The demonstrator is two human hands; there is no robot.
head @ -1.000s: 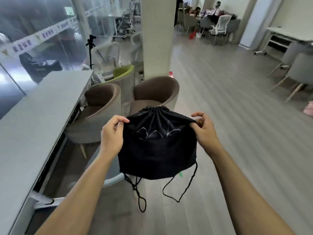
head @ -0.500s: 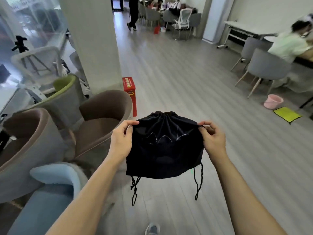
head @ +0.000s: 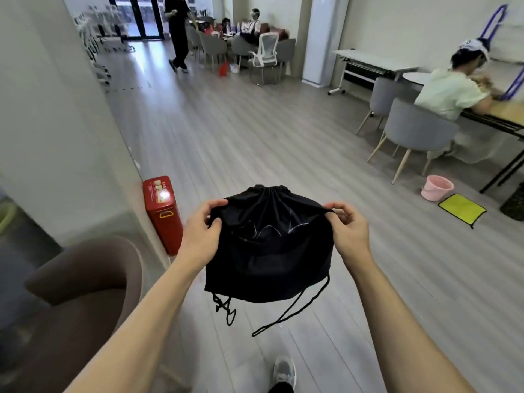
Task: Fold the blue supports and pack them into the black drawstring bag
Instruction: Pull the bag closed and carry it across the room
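The black drawstring bag hangs in the air in front of me, its gathered mouth at the top and its cords dangling below. My left hand pinches the bag's upper left edge. My right hand pinches the upper right edge. Faint white markings show on the bag's front. No blue supports show near my hands; a blue looped frame stands far right by the wall.
A red metal box stands by a white pillar on the left, and a brown armchair sits at lower left. A pink bucket and yellow cloth lie right. A person sits at a table; another walks at the back.
The view has swung to the right, from the desk and armchairs toward the open floor. Both hands keep their hold on the bag's top corners; the cords swing.
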